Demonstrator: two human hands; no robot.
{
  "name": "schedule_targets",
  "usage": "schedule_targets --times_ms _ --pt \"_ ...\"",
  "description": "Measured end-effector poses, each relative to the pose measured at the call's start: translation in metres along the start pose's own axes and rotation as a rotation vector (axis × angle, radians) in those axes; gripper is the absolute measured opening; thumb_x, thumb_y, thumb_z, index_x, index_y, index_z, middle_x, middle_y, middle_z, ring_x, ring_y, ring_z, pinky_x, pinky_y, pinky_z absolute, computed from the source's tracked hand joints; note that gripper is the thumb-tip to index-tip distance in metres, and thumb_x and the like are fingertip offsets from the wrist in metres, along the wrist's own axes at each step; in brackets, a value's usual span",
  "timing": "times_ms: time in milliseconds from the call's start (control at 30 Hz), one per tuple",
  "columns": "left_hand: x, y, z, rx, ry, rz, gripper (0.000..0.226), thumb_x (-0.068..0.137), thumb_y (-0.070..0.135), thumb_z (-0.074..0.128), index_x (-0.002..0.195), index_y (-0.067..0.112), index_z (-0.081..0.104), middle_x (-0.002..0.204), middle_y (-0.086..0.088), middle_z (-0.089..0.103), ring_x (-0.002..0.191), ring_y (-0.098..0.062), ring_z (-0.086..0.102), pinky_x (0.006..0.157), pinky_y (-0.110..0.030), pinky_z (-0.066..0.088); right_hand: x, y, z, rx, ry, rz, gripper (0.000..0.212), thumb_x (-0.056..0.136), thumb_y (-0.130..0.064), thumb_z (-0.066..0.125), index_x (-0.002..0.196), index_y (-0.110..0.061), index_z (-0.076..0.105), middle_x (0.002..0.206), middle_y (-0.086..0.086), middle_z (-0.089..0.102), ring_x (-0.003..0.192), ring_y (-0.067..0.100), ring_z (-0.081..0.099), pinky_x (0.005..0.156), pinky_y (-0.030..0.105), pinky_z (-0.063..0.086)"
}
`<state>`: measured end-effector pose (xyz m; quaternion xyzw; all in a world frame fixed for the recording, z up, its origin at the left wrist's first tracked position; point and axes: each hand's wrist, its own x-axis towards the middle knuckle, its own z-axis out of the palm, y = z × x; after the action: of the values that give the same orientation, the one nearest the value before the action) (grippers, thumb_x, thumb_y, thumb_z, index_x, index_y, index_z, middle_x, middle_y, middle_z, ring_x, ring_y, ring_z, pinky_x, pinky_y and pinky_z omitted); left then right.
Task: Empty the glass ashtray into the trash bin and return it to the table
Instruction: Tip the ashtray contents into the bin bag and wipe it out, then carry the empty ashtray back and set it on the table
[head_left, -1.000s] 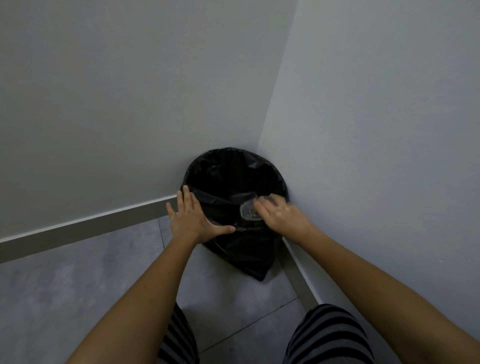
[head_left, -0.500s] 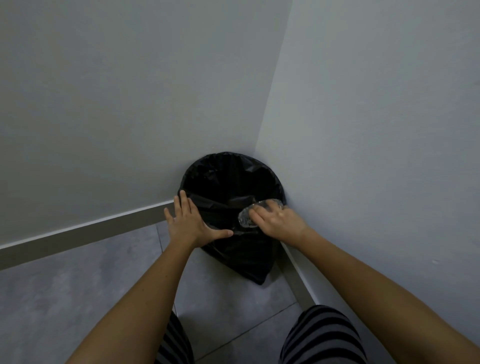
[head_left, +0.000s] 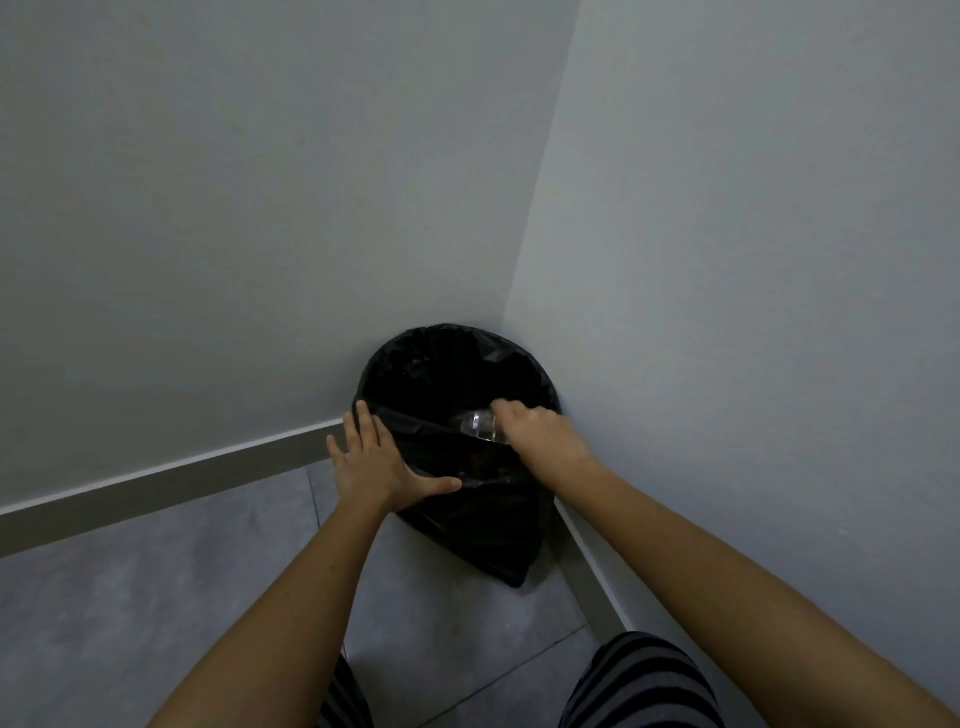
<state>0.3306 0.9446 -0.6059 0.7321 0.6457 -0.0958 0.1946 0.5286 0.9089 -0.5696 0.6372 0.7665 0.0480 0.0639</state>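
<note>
A trash bin lined with a black plastic bag (head_left: 415, 364) stands in the corner where two walls meet. My right hand (head_left: 540, 439) grips the clear glass ashtray (head_left: 479, 423) and holds it tilted over the bin's mouth, near the front right of the rim. Most of the ashtray is hidden behind my fingers. My left hand (head_left: 376, 462) lies flat with fingers spread on the front left rim of the bag, thumb pointing right. The inside of the bin is too dark to make out.
Plain grey walls (head_left: 260, 208) close in on the left and right of the bin. A grey skirting board (head_left: 171, 483) runs along both. The floor is grey tile (head_left: 130, 597). My striped trouser legs (head_left: 639, 686) show at the bottom edge.
My right hand has turned the ashtray further over the bin opening and shifted slightly deeper. The left hand stays on the rim. The view has tilted a little upward.
</note>
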Motion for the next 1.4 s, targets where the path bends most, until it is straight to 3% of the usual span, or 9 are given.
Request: schedule_targets --times_ms 167,233,300,400,533,767,1067,1233,1400 --pt "-0.004 0.005 -0.005 0.019 0.007 0.02 0.144 0.055 0.092 0.047 0.151 0.002 -0.011 0.157 -0.021 -0.023 0.146 -0.035 -0.02 0.118 -0.056 -0.002 0.023 0.02 -0.017 0.759 0.019 0.622 0.021 0.09 -0.005 0.048 0.111 -0.007 0.05 0.118 0.024 0.06 0.097 0.042 0.062 0.078 0.047 0.056" --pt "-0.005 0.006 -0.004 0.012 0.008 0.022 0.143 0.056 0.092 0.047 0.151 0.002 -0.01 0.158 -0.021 -0.022 0.147 -0.035 -0.019 0.118 -0.056 -0.001 0.023 0.023 -0.018 1.186 0.034 0.773 0.015 0.093 -0.006 0.05 0.108 -0.011 0.049 0.124 0.021 0.055 0.086 0.038 0.064 0.055 0.05 0.06" --pt "-0.005 0.005 -0.003 0.015 0.006 0.028 0.141 0.057 0.091 0.046 0.151 0.002 -0.01 0.158 -0.021 -0.021 0.147 -0.035 -0.019 0.118 -0.056 -0.001 0.019 0.022 -0.022 1.484 0.016 0.835 0.026 0.094 0.001 0.048 0.114 -0.014 0.043 0.13 0.02 0.047 0.085 0.036 0.061 0.042 0.045 0.057" --pt "-0.005 0.004 0.0 0.013 0.0 0.036 0.139 0.059 0.091 0.045 0.151 0.002 -0.01 0.158 -0.022 -0.021 0.147 -0.036 -0.019 0.117 -0.057 -0.001 0.013 0.023 -0.02 1.759 0.004 0.824 0.058 0.092 0.013 0.044 0.134 -0.026 0.034 0.132 0.011 0.036 0.101 0.04 0.054 0.06 0.052 0.058" --pt "-0.002 0.004 0.002 -0.07 0.05 0.15 0.132 0.065 0.085 0.05 0.151 0.008 -0.015 0.159 -0.016 -0.02 0.147 -0.034 -0.018 0.116 -0.057 -0.005 0.011 0.024 -0.011 1.954 -0.012 0.828 0.062 0.093 0.012 0.047 0.14 -0.027 0.035 0.146 0.017 0.034 0.102 0.046 0.057 0.047 0.045 0.059" --pt "0.025 0.027 -0.054 -0.352 0.026 0.354 0.124 0.068 0.063 0.071 0.153 0.01 -0.002 0.16 -0.003 0.025 0.15 -0.022 0.006 0.118 -0.052 -0.008 0.029 0.026 -0.042 1.988 -0.031 0.667 0.057 0.089 0.009 0.056 0.13 -0.03 0.044 0.139 0.014 0.047 0.1 0.044 0.063 0.049 0.041 0.059" --pt "-0.002 0.031 -0.147 -0.497 0.203 0.419 0.102 0.058 0.052 0.083 0.143 0.027 0.033 0.147 0.005 0.045 0.14 -0.02 0.037 0.117 -0.059 0.006 0.045 0.023 -0.142 1.951 -0.125 0.57 0.058 0.087 -0.001 0.063 0.131 -0.033 0.044 0.133 0.012 0.056 0.088 0.032 0.067 0.051 0.036 0.058" --pt "-0.049 0.015 -0.215 -0.496 0.259 0.307 0.102 0.058 0.054 0.082 0.143 0.024 0.034 0.145 0.0 0.048 0.136 -0.025 0.041 0.117 -0.055 0.009 0.044 0.015 -0.225 1.837 -0.297 0.435 0.066 0.087 0.007 0.057 0.133 -0.035 0.036 0.121 0.005 0.058 0.097 0.027 0.065 0.056 0.032 0.059" --pt "-0.11 -0.003 -0.296 -0.523 0.323 0.244 0.101 0.054 0.058 0.081 0.14 0.027 0.038 0.141 0.004 0.051 0.133 -0.023 0.045 0.116 -0.055 0.012 0.041 0.011 -0.328 1.475 -0.35 0.1 0.101 0.061 0.016 0.076 0.137 -0.026 0.025 0.125 -0.001 0.056 0.108 0.011 0.061 0.089 0.022 0.054"
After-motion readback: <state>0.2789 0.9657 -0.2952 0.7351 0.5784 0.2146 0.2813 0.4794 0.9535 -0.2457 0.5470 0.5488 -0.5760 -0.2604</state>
